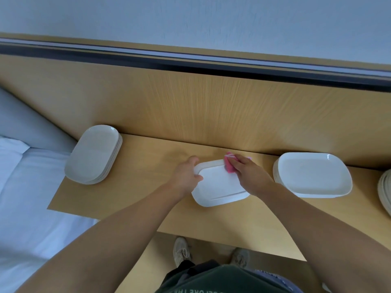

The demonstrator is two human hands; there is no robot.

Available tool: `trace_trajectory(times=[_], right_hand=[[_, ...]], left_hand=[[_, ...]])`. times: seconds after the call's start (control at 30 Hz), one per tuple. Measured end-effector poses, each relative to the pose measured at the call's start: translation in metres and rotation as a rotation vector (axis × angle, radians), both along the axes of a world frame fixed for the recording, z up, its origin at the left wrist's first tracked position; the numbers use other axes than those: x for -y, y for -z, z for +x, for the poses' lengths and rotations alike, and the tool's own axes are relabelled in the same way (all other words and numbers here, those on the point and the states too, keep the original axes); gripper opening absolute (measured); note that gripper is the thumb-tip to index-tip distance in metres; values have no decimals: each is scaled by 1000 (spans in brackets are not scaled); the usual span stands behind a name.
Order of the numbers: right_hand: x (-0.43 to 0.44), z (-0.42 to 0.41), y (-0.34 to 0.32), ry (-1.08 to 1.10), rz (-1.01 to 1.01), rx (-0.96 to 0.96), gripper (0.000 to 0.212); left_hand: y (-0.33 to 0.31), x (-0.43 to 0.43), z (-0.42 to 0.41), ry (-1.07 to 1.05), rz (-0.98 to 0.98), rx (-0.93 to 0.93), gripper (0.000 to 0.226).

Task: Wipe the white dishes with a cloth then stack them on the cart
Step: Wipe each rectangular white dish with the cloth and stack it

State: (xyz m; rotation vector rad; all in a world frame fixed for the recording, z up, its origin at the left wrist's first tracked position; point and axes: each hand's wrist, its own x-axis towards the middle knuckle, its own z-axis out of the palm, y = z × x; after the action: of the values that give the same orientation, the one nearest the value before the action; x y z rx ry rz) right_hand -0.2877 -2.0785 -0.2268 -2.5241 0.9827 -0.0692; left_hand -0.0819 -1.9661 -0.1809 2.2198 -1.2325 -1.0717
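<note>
My left hand (187, 174) grips the left rim of the white dish (220, 187). My right hand (250, 172) presses the pink cloth (229, 167) flat-fingered on its far right corner. The dish lies on the wooden table (137, 197) between the left stack (94, 154) and the right stack (313, 175).

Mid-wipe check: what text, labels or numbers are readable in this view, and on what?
"ORE TH": upside-down pale letters on the dark green shirt, cut off by the frame edge, so a partial and uncertain reading.
Pale print on the bluish fabric beside it: too blurred to read.
White dish, pink cloth, table: no markings visible.
</note>
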Motion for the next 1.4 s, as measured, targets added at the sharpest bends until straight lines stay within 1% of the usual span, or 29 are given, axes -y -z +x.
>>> trace_trajectory(times=[0.1,0.23,0.3,0.4,0.43,0.5,0.57,0.63,0.7,0.8,0.87,0.93,1.07,1.17,1.27,1.37,1.4], right_hand=[[-5,-2,5,70,71,78,44],[-3,-5,2,65,80,95,44],[-6,-13,5,125,108,89,45],[-17,-28,10,237,205,81,49],[-19,-30,12,244,212,79,50],[-19,-30,13,238,205,69,49],[-15,-27,14,212,203,55,47],[-9,-24,15,181,205,47,47],[-4,-22,15,155,198,36,47],[3,-18,16,130,209,11,48],[4,-17,15,142,216,25,48],[-2,-18,14,169,214,34,48],[-31,-30,18,304,225,101,49],[-55,-36,22,363,228,84,51],[-56,-36,20,381,238,84,51],[-45,-34,15,355,240,124,50],[-42,-34,14,331,233,130,49]], left_hand=[[3,-1,-2,-19,-4,-23,59],[7,-3,-2,-54,-30,-33,56],[9,-5,-2,-65,-37,-21,52],[10,-6,-2,-55,-30,-7,47],[10,-7,-2,-18,-23,13,46],[7,-7,-3,134,-16,70,43],[2,-9,-3,268,-12,56,42],[-2,-11,-2,321,15,-49,47],[-4,-13,-1,347,35,-121,57],[0,-14,-3,344,30,-103,72],[2,-16,-4,304,50,-64,86],[5,-18,-4,299,69,-15,94],[5,-24,-6,292,74,29,95],[6,-24,-8,297,68,51,94],[6,-25,-11,311,76,44,97],[4,-26,-11,353,118,-14,99],[3,-25,-11,365,120,-34,97]])
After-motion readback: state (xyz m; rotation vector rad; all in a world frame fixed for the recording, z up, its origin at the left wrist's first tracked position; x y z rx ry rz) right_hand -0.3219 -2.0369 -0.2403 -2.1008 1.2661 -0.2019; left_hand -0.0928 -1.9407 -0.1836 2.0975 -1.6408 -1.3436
